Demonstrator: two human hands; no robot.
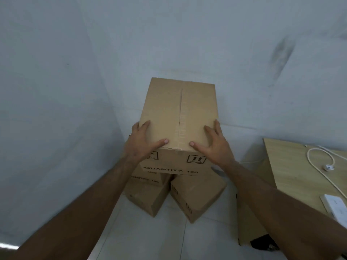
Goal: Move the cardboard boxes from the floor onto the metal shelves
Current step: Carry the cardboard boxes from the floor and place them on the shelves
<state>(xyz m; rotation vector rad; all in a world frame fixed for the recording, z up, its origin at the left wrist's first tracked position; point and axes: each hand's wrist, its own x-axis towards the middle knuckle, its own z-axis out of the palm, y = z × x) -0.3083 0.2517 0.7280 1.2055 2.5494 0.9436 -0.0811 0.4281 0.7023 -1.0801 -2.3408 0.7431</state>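
A sealed cardboard box (178, 109) printed "QUANTITY: 100" fills the middle of the view, its taped seam running away from me. My left hand (140, 143) grips its near left corner, thumb lying on the top. My right hand (214, 145) grips the near right corner the same way. Directly under it, two more cardboard boxes stand on the white floor, one to the left (148, 194) and one to the right (199, 194). Whether the held box touches them I cannot tell. No metal shelves are in view.
White walls meet in a corner just behind the boxes. A light wooden table (293, 166) stands at the right, with a white cable (319, 162) and a white flat device (336, 205) on it. A brown panel (249, 212) drops below its edge.
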